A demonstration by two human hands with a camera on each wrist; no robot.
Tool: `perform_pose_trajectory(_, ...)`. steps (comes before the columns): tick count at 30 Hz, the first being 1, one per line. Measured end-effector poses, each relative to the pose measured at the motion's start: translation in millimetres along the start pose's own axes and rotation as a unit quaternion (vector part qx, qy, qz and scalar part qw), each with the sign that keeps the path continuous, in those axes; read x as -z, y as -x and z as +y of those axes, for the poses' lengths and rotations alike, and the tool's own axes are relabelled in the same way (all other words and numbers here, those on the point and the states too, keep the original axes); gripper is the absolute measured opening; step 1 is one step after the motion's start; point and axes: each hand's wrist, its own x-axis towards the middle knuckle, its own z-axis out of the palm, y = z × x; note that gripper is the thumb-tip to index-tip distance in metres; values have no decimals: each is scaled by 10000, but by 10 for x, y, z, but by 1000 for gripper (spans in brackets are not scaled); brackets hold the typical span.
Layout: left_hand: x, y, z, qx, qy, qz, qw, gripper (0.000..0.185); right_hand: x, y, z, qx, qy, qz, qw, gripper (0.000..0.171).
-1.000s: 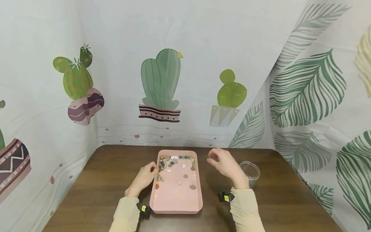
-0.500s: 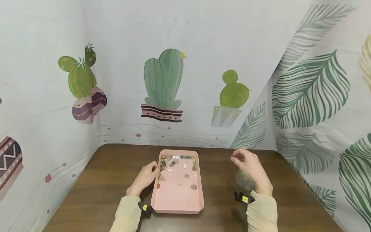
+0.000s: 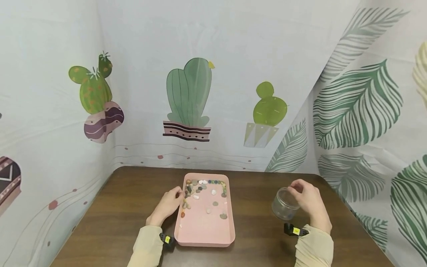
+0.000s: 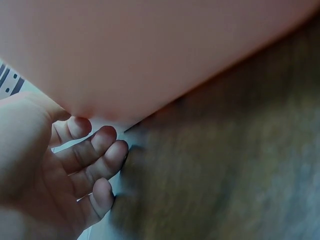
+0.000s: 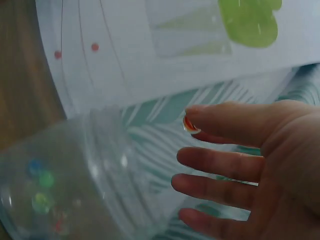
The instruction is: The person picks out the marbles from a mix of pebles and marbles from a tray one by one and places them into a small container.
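Right hand (image 3: 308,200) up at the rim of a clear jar (image 3: 283,204), at about 3 o'clock from the pink tray (image 3: 205,237) on the brown bench (image 3: 116,218). Grip pinched on one tiny bead (image 5: 190,125) – reddish and shiny – between thumb and first finger, seen close in the right wrist view, other fingers out straight just beside the jar wall. Jar tipped a little, with a few small coloured beads (image 5: 42,182) low inside. Left hand (image 3: 168,205) at 9 o'clock of the tray, fingers loosely bent against the tray's left edge, grip holding nothing – just touching. Lots of little stones (image 3: 203,183) in the tray, most in a row along the 12 o'clock end, some loose in the middle. Cactus cloth (image 3: 188,96) hanging behind.
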Motion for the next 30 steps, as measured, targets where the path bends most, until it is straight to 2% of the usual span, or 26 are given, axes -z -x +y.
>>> perform_pose_trajectory(7, -11, -11, -16, -41, -113, 64, 9999, 19, -78, 9, 203, -177, 88, -104, 9998, 16)
perform_pose_trajectory(15, -16, -16, -9, -30, -116, 81, 9999, 20, -231, -15, 326, -327, 66, -268, 9991, 16)
perform_pose_trajectory(23, -17, -26, 14, 33, -91, 40, 9999, 18, -279, -24, 323, -456, 10, -517, 9976, 15)
perform_pose_trajectory(30, -27, -3, -21, -145, -163, 175, 9996, 19, -297, -16, 306, -512, -16, -645, 9966, 20)
